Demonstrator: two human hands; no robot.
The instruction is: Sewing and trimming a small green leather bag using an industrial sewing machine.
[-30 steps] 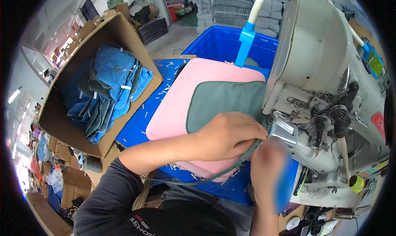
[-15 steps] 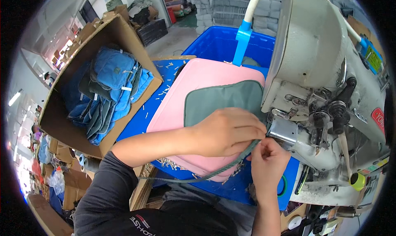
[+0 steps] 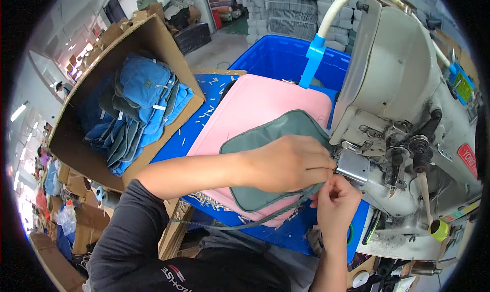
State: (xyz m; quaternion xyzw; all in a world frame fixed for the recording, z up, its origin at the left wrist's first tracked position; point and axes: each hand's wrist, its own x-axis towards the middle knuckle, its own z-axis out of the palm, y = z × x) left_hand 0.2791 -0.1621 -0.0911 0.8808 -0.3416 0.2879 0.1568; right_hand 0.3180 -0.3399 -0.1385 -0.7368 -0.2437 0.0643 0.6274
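A dark green fabric panel (image 3: 273, 131) with rounded corners lies over a pink board (image 3: 275, 93), its right edge at the sewing machine's metal plate (image 3: 352, 165). My left hand (image 3: 293, 164) reaches across the panel, fingers closed on its edge beside that plate. Just below, my right hand (image 3: 338, 197) is pinched closed on a long green strip (image 3: 255, 222), which trails left along the front of the board. The fingertips of both hands nearly meet, and the exact grip points and the needle area are partly hidden by them.
The sewing machine (image 3: 408, 88) fills the right side. On the left, a cardboard box (image 3: 176, 52) holds blue and green fabric pieces (image 3: 145, 83). Behind the board stands a blue bin (image 3: 265, 49). Small scraps (image 3: 206, 202) litter the blue tabletop (image 3: 176, 144).
The green panel has turned, swinging its near side out below my left forearm over the pink board. Both hands stay by the machine plate. The whole view has shifted slightly.
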